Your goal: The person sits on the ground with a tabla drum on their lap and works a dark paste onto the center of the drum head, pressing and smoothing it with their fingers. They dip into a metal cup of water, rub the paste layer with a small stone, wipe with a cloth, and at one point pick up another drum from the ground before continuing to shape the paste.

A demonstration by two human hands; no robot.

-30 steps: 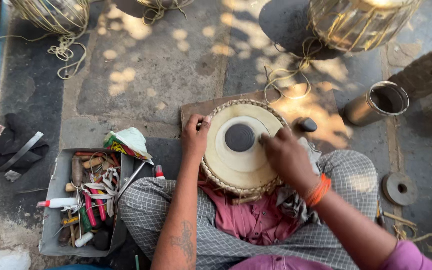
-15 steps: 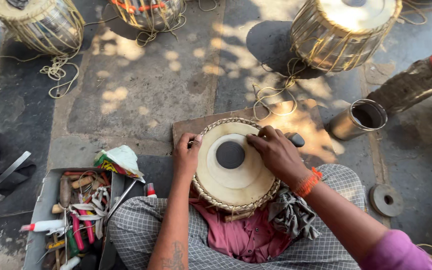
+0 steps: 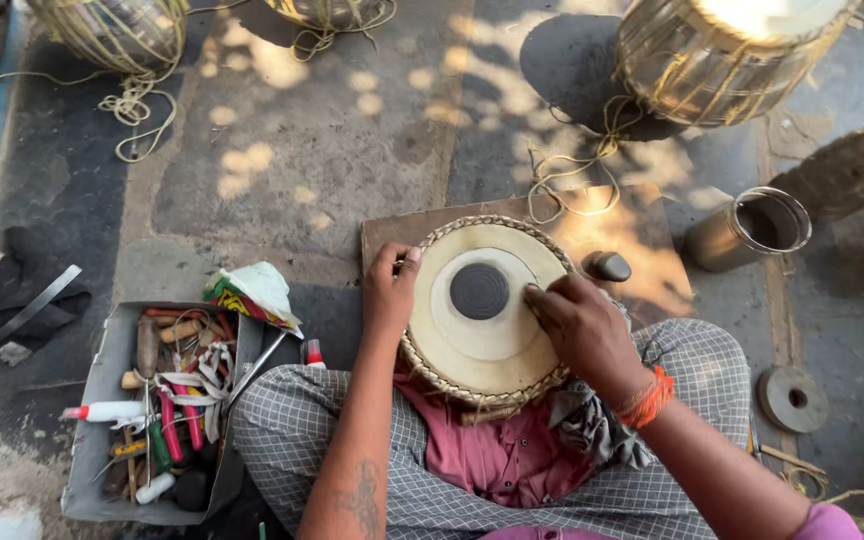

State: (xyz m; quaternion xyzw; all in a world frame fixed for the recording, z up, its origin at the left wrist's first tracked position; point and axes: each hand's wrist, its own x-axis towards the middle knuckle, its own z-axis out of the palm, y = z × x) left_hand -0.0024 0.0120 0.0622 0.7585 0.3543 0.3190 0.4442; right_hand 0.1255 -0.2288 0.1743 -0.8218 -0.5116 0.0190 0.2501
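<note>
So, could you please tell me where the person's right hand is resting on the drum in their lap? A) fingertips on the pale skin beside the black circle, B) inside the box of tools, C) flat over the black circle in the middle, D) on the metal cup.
A: the right hand has its fingertips on the pale skin of the drum, just right of the black circle, which stays uncovered.
</note>
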